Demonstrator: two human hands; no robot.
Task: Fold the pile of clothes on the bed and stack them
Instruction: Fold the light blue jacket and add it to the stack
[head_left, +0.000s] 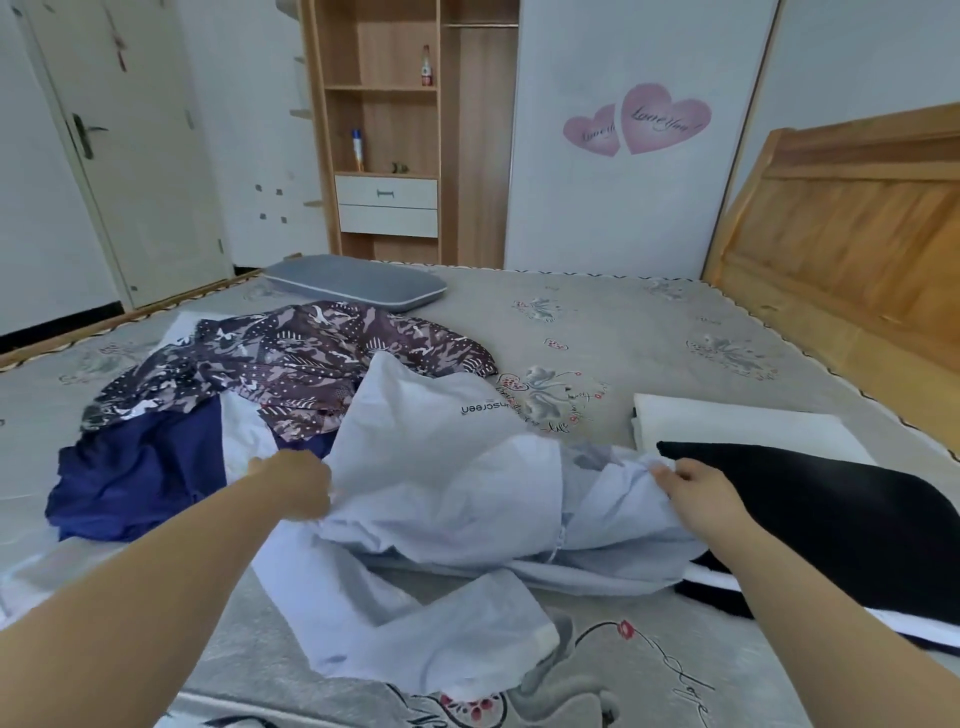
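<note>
Nearest the camera, a loose sleeve of the pale blue shirt (467, 499) is being left trailing over the patterned bed sheet (649, 332), while the body of the garment is being held up in a crumpled ridge between both hands. Its left edge is being pinched by the left hand (296, 486), with the fingers curled into the cloth. Its right edge is being gripped by the right hand (698, 493), the fingertips bunched over a fold. The step in hand is judged to be the spreading of this shirt, so that it can be laid flat before folding; no fold is yet being made.

Just beside the right hand, a black garment (831, 519) is being kept on a folded white one (727, 421), apparently the start of the stack. Behind the left hand, a navy garment (130, 483) and a purple patterned garment (301, 353) are being left in a heap, unfolded. Farther off, a grey pillow (358, 280) is lying at the far edge.

Next, the shirt is likely to need pulling taut and flattening, with the stray sleeve drawn in.
</note>
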